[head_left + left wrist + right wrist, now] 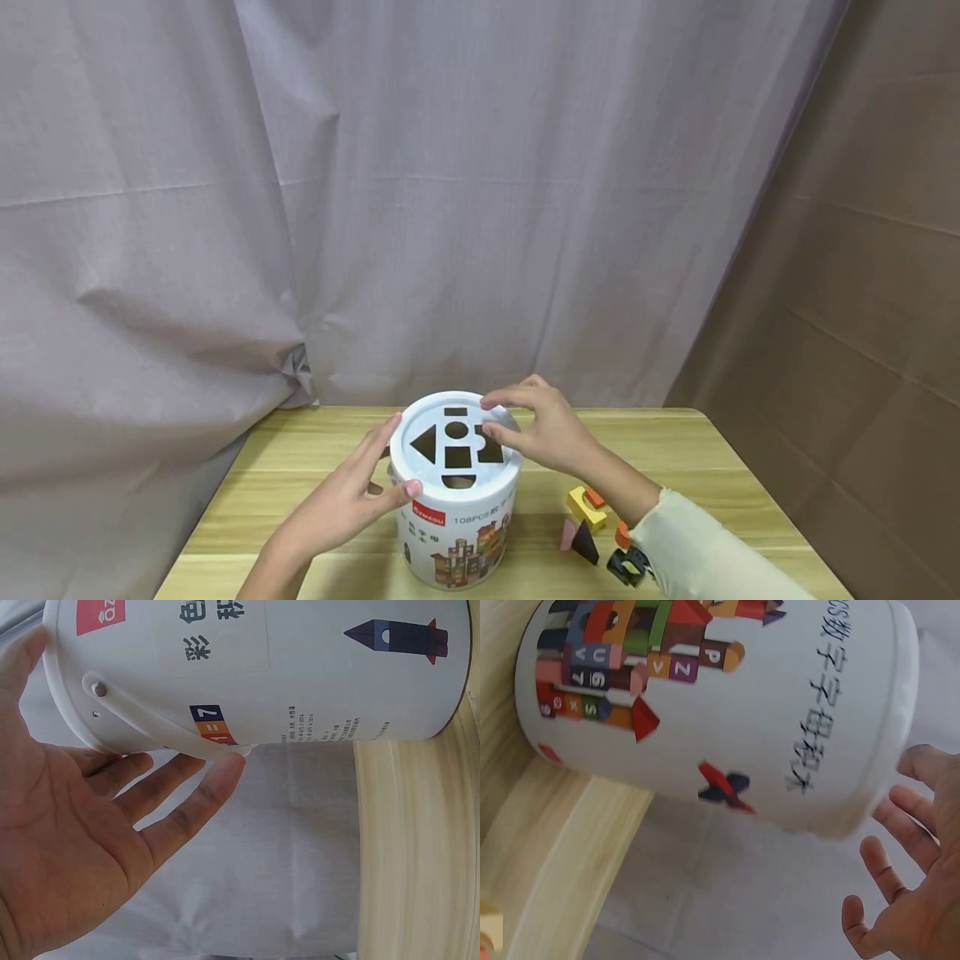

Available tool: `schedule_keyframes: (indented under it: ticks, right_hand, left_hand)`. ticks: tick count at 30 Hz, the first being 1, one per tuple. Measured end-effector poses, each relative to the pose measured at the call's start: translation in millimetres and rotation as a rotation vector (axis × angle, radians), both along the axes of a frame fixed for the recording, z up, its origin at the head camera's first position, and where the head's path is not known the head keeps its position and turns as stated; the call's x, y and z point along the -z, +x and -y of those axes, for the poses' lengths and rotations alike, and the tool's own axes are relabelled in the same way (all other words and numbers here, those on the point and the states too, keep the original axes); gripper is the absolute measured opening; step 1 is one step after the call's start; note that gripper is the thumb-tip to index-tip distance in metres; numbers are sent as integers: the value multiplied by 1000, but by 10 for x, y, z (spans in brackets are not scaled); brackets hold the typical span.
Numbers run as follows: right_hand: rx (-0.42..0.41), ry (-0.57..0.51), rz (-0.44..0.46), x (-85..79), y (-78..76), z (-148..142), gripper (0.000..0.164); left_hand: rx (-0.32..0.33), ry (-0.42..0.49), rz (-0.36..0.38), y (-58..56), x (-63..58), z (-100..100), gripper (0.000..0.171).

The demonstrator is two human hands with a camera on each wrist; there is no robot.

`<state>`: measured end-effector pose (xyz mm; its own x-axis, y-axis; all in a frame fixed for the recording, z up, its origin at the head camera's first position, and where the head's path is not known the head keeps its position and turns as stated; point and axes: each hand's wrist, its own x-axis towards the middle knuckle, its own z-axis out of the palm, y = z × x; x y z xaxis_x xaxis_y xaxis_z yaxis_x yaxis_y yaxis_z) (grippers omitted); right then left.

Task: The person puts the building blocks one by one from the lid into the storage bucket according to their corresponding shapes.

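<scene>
Right sleeve: pale, seen at the lower right of the frame, with a black piece lying beside its edge.
Bucket: stood upright on the table, at the lower centre of the frame; its white wall is printed with a red label and a toy-block building.
Lid: set on top of the bucket, pierced by a triangle at its left, a circle, a square, an oblong, a half-round and a notched opening.
Left hand: placed at the bucket's left side; its fingers are nearly straight and parted, with the thumb tip laid on the near rim.
White handle: seen along the bucket's side in the left wrist view; whether it is touched by the fingertip beside it cannot be told.
Right hand: held over the lid's right side; its fingers are loosely bent and spread, and contact cannot be told.
Blocks: a yellow block, an orange block, a pink block and a dark triangular block are scattered at the lower right.
Curtain: hung behind, grey and creased.
</scene>
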<state>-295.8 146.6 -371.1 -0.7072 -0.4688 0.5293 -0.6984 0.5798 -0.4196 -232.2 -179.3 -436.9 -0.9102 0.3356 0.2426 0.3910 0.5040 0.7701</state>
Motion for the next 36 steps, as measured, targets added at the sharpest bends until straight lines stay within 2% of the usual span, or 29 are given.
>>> schedule_keyframes:
  ticks: [8, 15, 22, 29, 36]
  right_hand:
    - [80, -7, -52, -66, 40, -383, 31]
    - [164, 9, -42, 4, 69, -732, 28]
    - [215, 54, -37, 212, 125, -1009, 24]
    - [175, 138, -35, 492, 95, -1122, 32]
    - [146, 359, 169, 774, 91, -1139, 46]
  left_hand:
    - [-10, -27, -11, 6, -21, 25, 103]
    - [-9, -37, -23, -10, -56, 63, 103]
    - [-6, -27, -2, -10, -52, 83, 104]
    - [-2, -25, -19, 36, -52, 121, 103]
    - [-12, -25, -24, 81, -61, 143, 102]
